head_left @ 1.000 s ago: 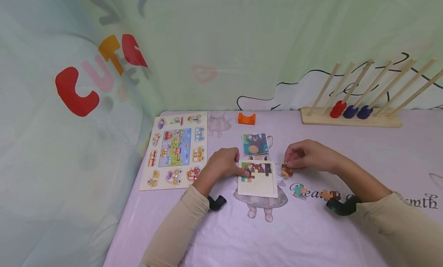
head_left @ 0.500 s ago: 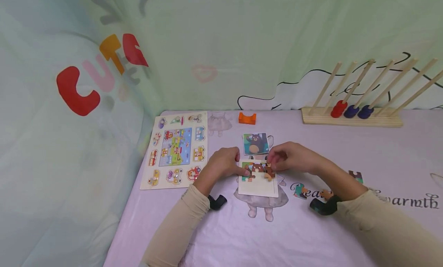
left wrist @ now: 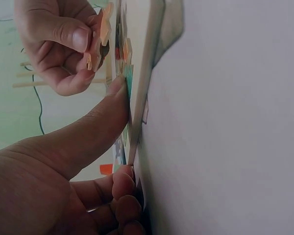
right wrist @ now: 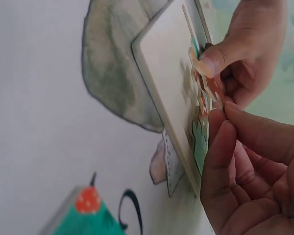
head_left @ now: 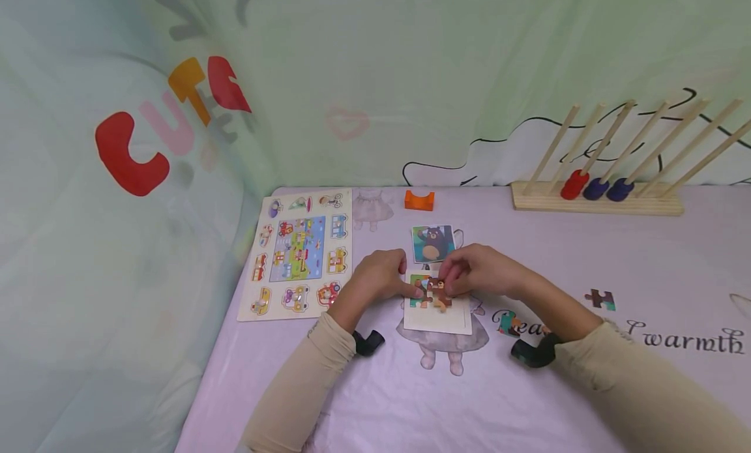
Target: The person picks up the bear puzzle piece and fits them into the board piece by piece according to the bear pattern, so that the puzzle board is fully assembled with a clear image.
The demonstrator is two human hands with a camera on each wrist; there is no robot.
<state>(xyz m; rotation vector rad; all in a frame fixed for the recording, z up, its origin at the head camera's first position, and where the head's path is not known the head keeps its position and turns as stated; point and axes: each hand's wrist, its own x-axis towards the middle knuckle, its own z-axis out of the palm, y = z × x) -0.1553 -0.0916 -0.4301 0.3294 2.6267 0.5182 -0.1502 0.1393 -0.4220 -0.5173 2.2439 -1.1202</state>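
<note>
My left hand (head_left: 381, 275) holds the left side of a pale square puzzle board (head_left: 437, 321), thumb on top and the other fingers at its edge. My right hand (head_left: 482, 270) pinches a brown bear jigsaw piece (head_left: 441, 296) between thumb and forefinger, just over the board's upper half. In the left wrist view this piece (left wrist: 99, 44) is tilted and stands off the board. Several fitted pieces fill the board's top strip, partly hidden by my fingers; the lower part is bare. A bear picture card (head_left: 433, 244) lies just beyond the board.
Loose jigsaw pieces lie to the right: a brown and teal piece (head_left: 600, 299), a teal piece (head_left: 508, 324), and one mostly behind my right wrist. A vehicle peg puzzle (head_left: 249, 309) sits left, an orange block (head_left: 419, 201) behind, and a wooden rod stand (head_left: 598, 205) at back right.
My right hand has carried the brown bear piece leftward from beside the board to above it. The brown and teal loose piece has come into sight. My left hand has stayed put.
</note>
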